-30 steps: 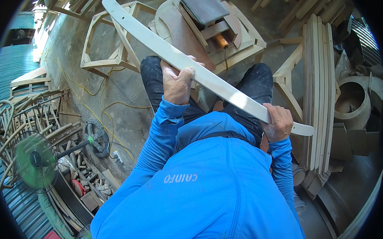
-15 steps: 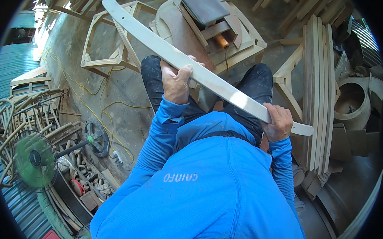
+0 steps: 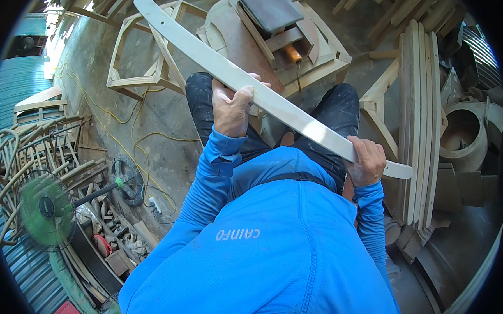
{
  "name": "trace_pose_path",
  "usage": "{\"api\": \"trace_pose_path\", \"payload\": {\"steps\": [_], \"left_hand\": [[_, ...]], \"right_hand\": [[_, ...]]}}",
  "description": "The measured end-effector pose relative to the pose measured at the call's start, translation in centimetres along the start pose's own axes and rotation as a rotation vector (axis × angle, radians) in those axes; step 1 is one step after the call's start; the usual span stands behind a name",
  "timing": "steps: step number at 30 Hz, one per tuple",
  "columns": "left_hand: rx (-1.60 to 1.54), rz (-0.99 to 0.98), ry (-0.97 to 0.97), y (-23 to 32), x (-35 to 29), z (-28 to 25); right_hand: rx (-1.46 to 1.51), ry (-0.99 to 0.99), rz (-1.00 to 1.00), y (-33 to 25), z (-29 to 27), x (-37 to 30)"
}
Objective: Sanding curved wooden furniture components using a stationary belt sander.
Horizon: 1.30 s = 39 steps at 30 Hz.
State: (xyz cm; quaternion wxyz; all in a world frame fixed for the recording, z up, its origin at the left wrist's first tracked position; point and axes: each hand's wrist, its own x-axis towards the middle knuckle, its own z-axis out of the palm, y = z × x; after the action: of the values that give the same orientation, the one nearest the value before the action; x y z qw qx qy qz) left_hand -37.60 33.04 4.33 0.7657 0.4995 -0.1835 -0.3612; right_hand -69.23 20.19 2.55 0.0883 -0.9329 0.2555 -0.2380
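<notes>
Gripping a long, pale wooden strip (image 3: 290, 115) at two spots, slantwise over the dark trousers (image 3: 338, 104); cannot tell whether touching them. Running along its long axis from well beyond the trousers on the left to just beside them on the right; so pointing away and leftward with one rounded end, and rightward with the other. Bowing slightly toward the trousers, and pierced by a small hole near each end. Closed round it left of its middle with the left hand (image 3: 231, 111), thumb on top, near the left leg of the trousers. Closed round it near its right end with the right hand (image 3: 366, 162), fingers over the upper face, at the right edge of the trousers. Compared with half a second ago, keeping the same slant and the same hold, each at the same spot. Seen also: left of the trousers, a wooden frame (image 3: 128, 84) and a green fan (image 3: 48, 208); right of them, stacked wooden lengths (image 3: 414, 125); beyond them, an orange handle (image 3: 292, 53).
</notes>
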Motion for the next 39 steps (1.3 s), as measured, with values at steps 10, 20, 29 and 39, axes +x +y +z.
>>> {"api": "trace_pose_path", "payload": {"steps": [10,20,29,39], "left_hand": [[-0.087,-0.066,-0.039,0.1,-0.1,-0.3],[-0.044,-0.065,-0.045,-0.7,-0.4,-0.1],[-0.006,-0.075,0.075,-1.0,0.0,0.0],[-0.025,-0.092,-0.012,-1.1,0.0,-0.4]], "right_hand": [[-0.01,-0.035,0.006,0.2,-0.3,-0.1],[0.009,-0.022,0.012,0.1,-0.1,-0.2],[0.016,-0.016,0.0,-0.2,0.0,-0.1],[-0.014,-0.011,-0.004,0.0,-0.1,-0.1]]}}
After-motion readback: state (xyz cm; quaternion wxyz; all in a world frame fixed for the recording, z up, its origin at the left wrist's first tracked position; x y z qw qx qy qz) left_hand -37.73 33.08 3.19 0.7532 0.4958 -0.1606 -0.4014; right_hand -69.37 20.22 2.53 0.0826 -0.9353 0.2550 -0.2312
